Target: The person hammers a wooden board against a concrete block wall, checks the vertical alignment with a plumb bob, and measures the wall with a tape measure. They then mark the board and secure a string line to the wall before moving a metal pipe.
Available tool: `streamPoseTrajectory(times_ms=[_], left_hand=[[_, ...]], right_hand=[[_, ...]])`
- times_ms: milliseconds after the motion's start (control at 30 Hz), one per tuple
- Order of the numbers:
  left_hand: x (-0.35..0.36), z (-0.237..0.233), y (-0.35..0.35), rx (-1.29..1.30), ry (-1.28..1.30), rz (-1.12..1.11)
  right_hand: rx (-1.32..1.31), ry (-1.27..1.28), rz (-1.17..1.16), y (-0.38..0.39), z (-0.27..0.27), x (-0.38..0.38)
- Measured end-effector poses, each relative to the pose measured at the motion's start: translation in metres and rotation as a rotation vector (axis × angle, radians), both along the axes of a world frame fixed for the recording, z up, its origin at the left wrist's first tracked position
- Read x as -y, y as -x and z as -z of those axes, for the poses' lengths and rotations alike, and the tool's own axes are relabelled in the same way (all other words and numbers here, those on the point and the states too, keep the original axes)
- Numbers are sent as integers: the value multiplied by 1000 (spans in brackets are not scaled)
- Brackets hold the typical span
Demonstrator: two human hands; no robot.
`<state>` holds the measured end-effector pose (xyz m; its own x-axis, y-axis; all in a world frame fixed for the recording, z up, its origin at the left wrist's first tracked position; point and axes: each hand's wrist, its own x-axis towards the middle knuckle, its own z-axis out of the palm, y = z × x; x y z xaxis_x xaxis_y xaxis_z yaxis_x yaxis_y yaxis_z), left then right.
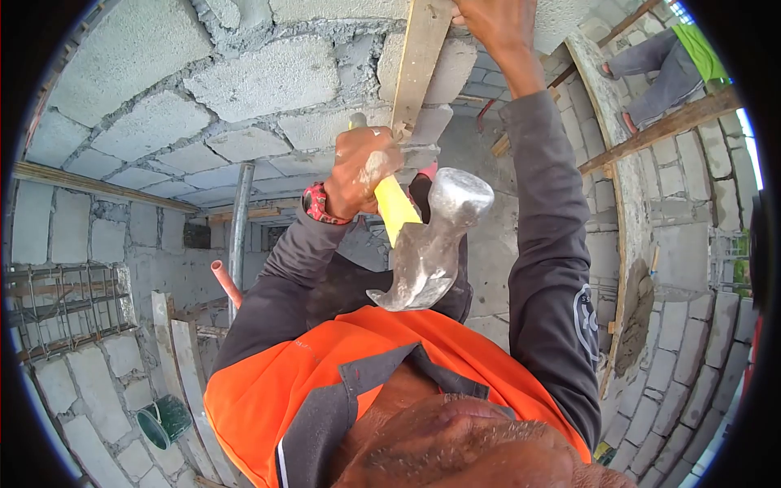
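My left hand, with a red patterned band at the wrist, is closed around the yellow handle of a claw hammer. The worn metal head is raised close to the camera, above my chest. Higher in the view, my right hand reaches up to a wooden board, fingers at its right edge; the frame's top cuts off part of that hand. The board stands against a rough block wall. Its lower end is near my left hand. Whether a nail is there cannot be made out.
At the upper right, a co-worker's legs are by a wooden beam. A long mortar-stained plank runs down the right. On the left are a metal pole, an orange pipe, rebar and a green bucket.
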<state>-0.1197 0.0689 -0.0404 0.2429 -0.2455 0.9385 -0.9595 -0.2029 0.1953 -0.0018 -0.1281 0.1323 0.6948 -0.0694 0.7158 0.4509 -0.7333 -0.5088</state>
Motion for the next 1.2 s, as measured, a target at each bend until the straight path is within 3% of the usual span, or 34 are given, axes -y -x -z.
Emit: streamPoseTrajectory(times_ms=[67, 100, 133, 233, 333, 400, 467, 567, 633, 733, 800, 933, 1033, 1067, 1133, 1200], left_hand=[[-2, -1, -24, 6, -77, -140], [2, 0, -33, -193, -130, -371], [10, 0, -42, -525, -148, -464], [21, 10, -20, -568, 20, -353], [21, 3, 2, -460, 24, -294], [13, -13, 12, -100, -18, -55], [13, -30, 20, 131, 16, 9], [6, -22, -6, 131, -19, -44], [9, -13, -23, -591, -141, -516], [19, -4, 4, -622, 10, -451], [19, -13, 22, -597, 24, -402], [13, -29, 37, -74, -64, -137], [11, -33, 22, 178, -32, -162], [7, -25, 9, 12, -75, -169], [13, -22, -22, -584, -171, -581], [23, -15, -14, -540, -84, -570]], right_hand=[[40, 6, 3, 1, 1, -1], [76, 13, 1, 3, 2, 0], [75, 11, 5, 5, 2, 0], [-31, -40, -15, 3, 0, 0], [-7, -13, -9, 3, 0, 0], [-27, -51, -22, 3, -3, -1], [-66, -56, -21, 7, -6, -3], [-43, -18, 9, 2, -4, 0], [14, 19, 28, 4, 2, 0], [-35, -38, -20, 3, 1, 2], [45, -10, -23, 1, -1, 1], [-103, -47, -23, 8, -8, -3], [-94, -30, -6, 7, -7, -1], [-70, -33, -8, 5, -6, -1], [-48, -37, -7, 3, 0, 1], [23, 20, -15, -2, 0, 4]])
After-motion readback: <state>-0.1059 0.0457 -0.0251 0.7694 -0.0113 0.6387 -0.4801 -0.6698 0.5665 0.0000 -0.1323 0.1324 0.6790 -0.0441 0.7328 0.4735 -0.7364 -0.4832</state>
